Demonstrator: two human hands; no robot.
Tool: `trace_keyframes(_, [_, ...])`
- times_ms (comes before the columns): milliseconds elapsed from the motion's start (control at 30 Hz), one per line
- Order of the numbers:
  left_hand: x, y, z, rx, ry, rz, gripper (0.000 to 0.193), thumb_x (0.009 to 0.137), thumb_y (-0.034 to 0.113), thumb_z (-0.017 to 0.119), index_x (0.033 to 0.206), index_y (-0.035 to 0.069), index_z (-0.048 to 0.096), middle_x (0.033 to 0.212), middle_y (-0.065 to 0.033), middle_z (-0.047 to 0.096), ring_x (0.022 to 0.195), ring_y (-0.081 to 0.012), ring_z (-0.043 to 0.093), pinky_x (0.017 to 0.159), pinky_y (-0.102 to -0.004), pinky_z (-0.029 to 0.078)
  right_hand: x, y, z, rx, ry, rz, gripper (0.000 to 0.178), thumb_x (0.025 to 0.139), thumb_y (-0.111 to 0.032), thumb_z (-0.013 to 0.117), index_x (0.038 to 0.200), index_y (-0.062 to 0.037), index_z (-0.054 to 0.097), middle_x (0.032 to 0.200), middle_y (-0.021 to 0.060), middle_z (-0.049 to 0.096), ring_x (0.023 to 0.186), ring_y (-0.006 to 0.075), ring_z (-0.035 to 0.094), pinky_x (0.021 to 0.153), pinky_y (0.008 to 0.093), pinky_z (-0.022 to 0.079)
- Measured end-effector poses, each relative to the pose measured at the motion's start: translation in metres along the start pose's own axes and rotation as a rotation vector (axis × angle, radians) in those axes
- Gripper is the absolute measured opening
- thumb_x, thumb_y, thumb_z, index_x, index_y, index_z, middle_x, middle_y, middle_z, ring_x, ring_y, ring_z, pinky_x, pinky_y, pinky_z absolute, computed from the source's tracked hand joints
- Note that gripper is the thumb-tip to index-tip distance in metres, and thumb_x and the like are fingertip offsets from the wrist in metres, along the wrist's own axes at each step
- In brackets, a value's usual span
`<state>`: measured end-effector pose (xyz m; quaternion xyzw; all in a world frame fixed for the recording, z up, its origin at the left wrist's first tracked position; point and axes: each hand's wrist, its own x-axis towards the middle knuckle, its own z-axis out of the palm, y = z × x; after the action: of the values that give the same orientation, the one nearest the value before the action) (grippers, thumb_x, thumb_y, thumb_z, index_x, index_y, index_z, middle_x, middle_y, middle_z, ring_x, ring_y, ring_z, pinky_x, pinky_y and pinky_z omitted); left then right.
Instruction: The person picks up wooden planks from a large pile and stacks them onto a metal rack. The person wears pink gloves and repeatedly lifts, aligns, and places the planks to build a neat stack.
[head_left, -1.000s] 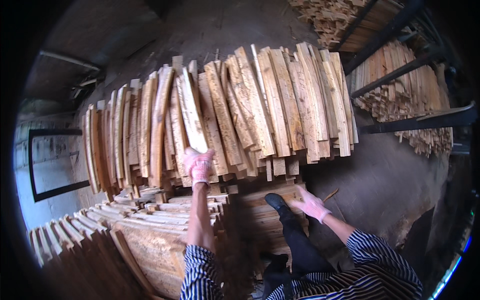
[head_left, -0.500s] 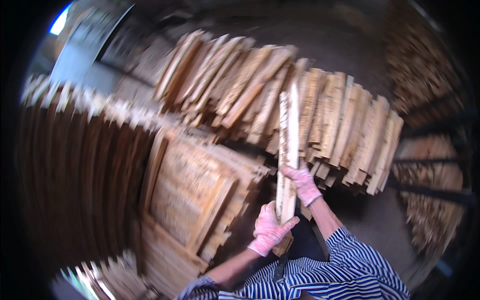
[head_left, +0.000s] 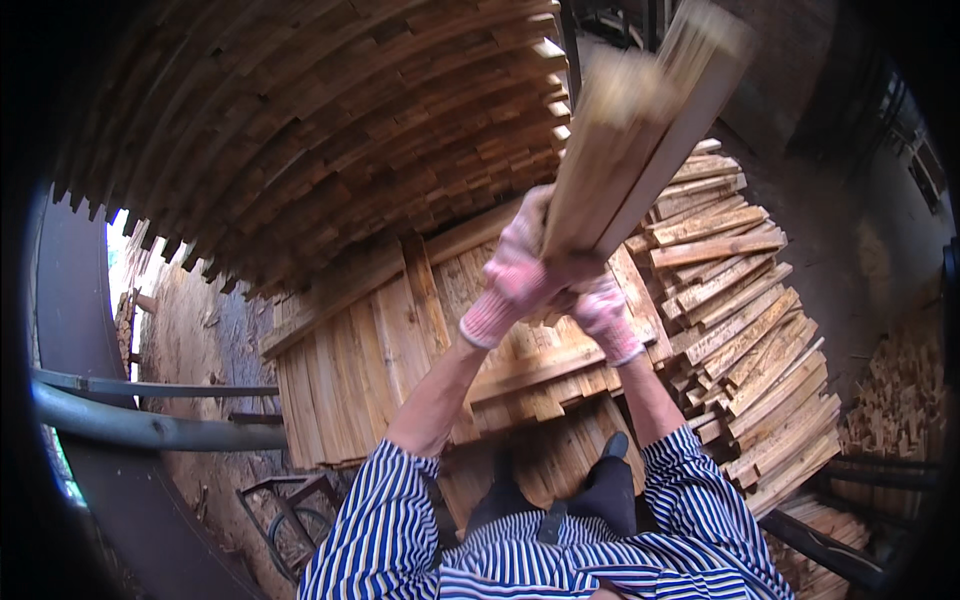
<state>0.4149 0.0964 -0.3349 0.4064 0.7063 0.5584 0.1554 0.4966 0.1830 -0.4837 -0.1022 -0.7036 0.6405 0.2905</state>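
Both my hands wear pink-and-white knitted gloves and are raised in front of me. Between them they grip the lower end of a small bundle of wooden slats (head_left: 608,175), which tilts up and away to the right, its far end blurred. My left hand (head_left: 515,270) wraps the bundle's left side. Lower on the right, my right hand (head_left: 606,312) closes around its base, some fingers hidden behind the wood. Beneath the hands lies a flat layer of planks (head_left: 365,350) with crosswise strips on it.
A tall wall of stacked slats (head_left: 330,140) rises beyond the planks. On the right, a long row of loose slats (head_left: 745,320) leans in a heap. A blue-grey pipe (head_left: 150,428) runs at the left, and a dark metal bar (head_left: 820,550) sits lower right.
My view has swung left, so the tall stack now fills the top and the slat row lies right. The held slats are lifted higher, and my left hand has moved up along them.
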Motion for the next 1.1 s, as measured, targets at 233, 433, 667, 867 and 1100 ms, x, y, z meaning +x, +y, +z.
trace_keyframes(233, [-0.029,-0.137,-0.085,-0.293,-0.021,0.125,0.050,0.088,0.029,0.074,0.129,0.005,0.056,0.113,-0.0119,0.070,0.100,-0.0220,0.069,0.083,-0.0344,0.060,0.036,-0.018,0.068,-0.611,-0.447,0.304,0.103,0.080,-0.043,0.080,0.158,-0.0103,0.021,0.147,0.0211,0.048,0.120,0.0341,0.060,0.096,0.0396,0.050])
trace_keyframes(433, [-0.051,-0.156,-0.141,-0.851,0.370,-0.187,0.046,0.099,0.033,0.060,0.134,0.005,0.054,0.115,-0.0140,0.068,0.086,-0.0227,0.070,0.070,-0.0331,0.061,-0.008,-0.056,0.113,-0.177,-0.195,-0.115,0.105,0.080,-0.042,0.081,0.159,-0.0124,0.018,0.152,0.0206,0.043,0.137,0.0319,0.047,0.112,0.0391,0.040])
trace_keyframes(667, [-0.170,-0.204,-0.217,-1.299,0.331,-0.593,0.065,0.081,0.054,0.077,0.119,0.004,0.060,0.105,-0.0153,0.067,0.084,-0.0315,0.068,0.070,-0.0405,0.061,-0.034,-0.012,0.182,-0.476,-0.313,0.577,0.085,0.084,-0.042,0.074,0.156,-0.0279,0.032,0.149,0.0221,0.045,0.131,0.0378,0.052,0.108,0.0423,0.043])
trace_keyframes(867, [-0.217,-0.230,-0.228,-1.062,0.509,-0.598,0.066,0.081,0.065,0.072,0.112,0.009,0.056,0.096,-0.0127,0.067,0.080,-0.0345,0.067,0.072,-0.0439,0.058,-0.032,0.048,0.261,-0.772,-0.298,0.429,0.062,0.096,-0.043,0.056,0.151,-0.0223,0.039,0.143,0.0303,0.046,0.122,0.0445,0.056,0.098,0.0474,0.049])
trace_keyframes(1100, [-0.217,-0.232,-0.211,-1.191,0.471,-0.684,0.083,0.085,0.077,0.055,0.128,0.006,0.056,0.099,-0.0110,0.067,0.088,-0.0269,0.067,0.080,-0.0431,0.058,-0.062,-0.049,0.291,-0.656,-0.435,0.482,0.091,0.085,-0.060,0.062,0.157,-0.0157,0.028,0.158,0.0284,0.028,0.142,0.0355,0.040,0.113,0.0462,0.039])
